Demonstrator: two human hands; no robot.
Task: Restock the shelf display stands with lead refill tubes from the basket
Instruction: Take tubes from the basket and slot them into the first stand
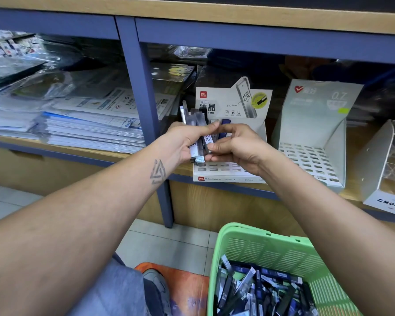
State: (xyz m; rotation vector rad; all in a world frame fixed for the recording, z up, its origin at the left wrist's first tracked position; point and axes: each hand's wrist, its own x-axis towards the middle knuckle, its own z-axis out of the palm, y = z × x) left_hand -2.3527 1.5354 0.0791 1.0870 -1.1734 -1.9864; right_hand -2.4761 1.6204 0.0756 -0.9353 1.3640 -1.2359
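While a bunch of lead refill tubes (195, 124) is gripped in the left hand (183, 142) above the HB 0.5 display stand (228, 172), one tube is pinched by the right hand (235, 147) fingers, to be seated next in an empty slot, with more waiting in the green basket (271, 252).

Blue-framed wooden shelving (144, 92), pale tiled floor (169, 245), orange mat (187, 286)
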